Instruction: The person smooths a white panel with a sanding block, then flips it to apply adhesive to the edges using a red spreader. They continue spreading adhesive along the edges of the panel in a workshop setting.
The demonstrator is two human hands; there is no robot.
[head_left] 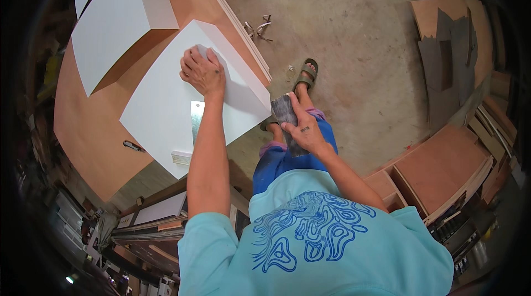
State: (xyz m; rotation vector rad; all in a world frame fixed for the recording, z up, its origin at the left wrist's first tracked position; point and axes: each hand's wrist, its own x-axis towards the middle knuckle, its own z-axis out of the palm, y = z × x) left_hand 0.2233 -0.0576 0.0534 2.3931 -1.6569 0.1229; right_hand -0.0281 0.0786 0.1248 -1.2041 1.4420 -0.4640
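A white box sits on a brown board. On its top rests the left hand, fingers curled; whether it grips anything, I cannot tell. Just off the box's right corner, the right hand is wrapped around a dark block.

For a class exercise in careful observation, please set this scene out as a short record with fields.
Left grip: fingers bent on the top of the near white box; any item beneath is too hidden to name
Right grip: holds a dark, scuffed block, off the box
On near box: metal plate, partly behind the left forearm; stack of white strips
Nearby: knife on the brown board; another white box
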